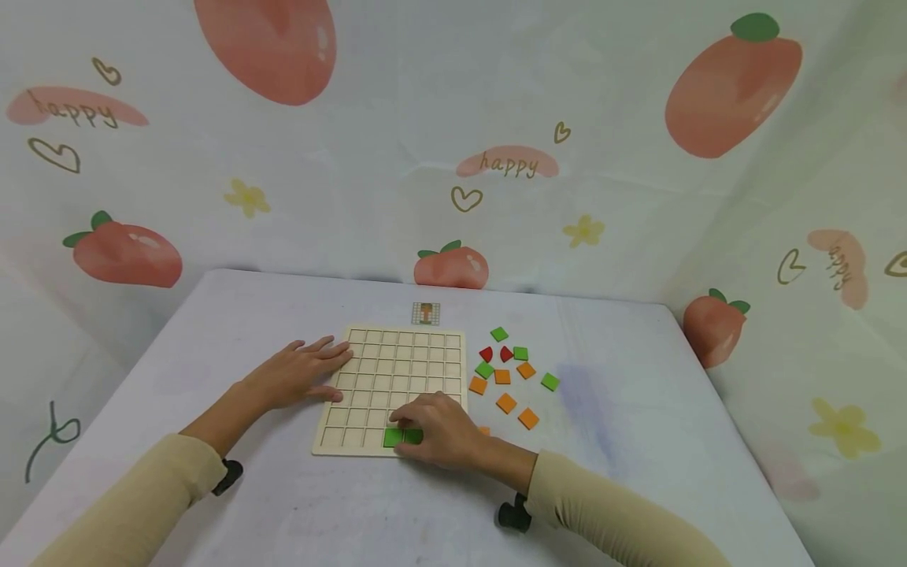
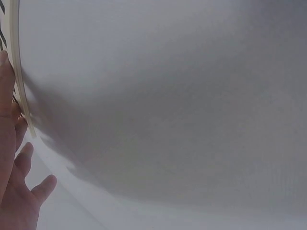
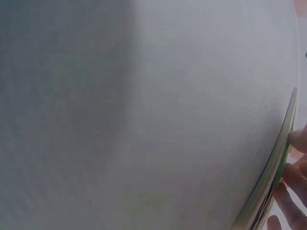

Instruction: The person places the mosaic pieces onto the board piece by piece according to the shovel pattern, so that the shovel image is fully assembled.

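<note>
A pale wooden grid board (image 1: 397,376) lies flat on the table. My left hand (image 1: 301,374) rests on its left edge with fingers spread and straight; the left wrist view shows that hand (image 2: 19,191) beside the board's rim. Over the bottom row is my right hand (image 1: 442,433), its fingers curled and its thumb and fingertips at a green square tile (image 1: 413,435). Just left of that tile, another green square tile (image 1: 393,438) sits in a cell. In the right wrist view, fingertips (image 3: 295,175) touch green at the board's edge.
Right of the board lie loose pieces: several orange square tiles (image 1: 506,403), several green ones (image 1: 549,382) and two red curved pieces (image 1: 486,354). An orange tile is partly hidden by the right hand. Behind the board is a small picture card (image 1: 426,313). A printed curtain hangs behind.
</note>
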{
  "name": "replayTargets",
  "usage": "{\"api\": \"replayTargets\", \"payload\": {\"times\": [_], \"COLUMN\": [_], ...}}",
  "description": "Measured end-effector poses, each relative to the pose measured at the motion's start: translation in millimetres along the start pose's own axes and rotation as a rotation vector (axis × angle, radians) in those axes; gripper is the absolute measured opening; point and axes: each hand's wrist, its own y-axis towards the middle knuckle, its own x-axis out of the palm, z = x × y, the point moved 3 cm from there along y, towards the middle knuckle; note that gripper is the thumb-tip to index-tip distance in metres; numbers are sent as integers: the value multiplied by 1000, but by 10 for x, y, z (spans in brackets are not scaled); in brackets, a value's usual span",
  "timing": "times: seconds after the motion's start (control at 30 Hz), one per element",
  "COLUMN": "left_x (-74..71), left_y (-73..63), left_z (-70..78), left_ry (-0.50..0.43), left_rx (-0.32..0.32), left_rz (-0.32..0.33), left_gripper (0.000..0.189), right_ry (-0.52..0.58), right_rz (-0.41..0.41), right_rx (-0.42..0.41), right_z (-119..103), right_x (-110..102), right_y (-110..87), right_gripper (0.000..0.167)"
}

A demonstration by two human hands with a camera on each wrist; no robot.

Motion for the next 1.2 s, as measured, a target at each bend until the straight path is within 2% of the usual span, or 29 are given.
{"api": "replayTargets", "payload": {"times": [0.43, 0.67, 0.8, 0.9, 1.2], "left_x": [2, 31, 40, 35, -12], "left_y": [11, 11, 4, 2, -11], "left_z": [-4, -17, -21, -21, 1], "left_ry": [1, 6, -3, 7, -16], "left_rx": [-10, -4, 1, 7, 10], "left_rz": [-15, -13, -14, -9, -14], "left_gripper": [75, 76, 76, 76, 75], "right_ry": [-25, -8, 30, 33, -54], "right_rz": [-6, 14, 39, 67, 207], "right_rx": [-2, 3, 13, 56, 210], "right_z": [-6, 88, 228, 381, 939], "right_x": [6, -107, -267, -404, -787], "right_y": [11, -102, -250, -383, -829], "right_gripper": [31, 34, 35, 36, 35]}}
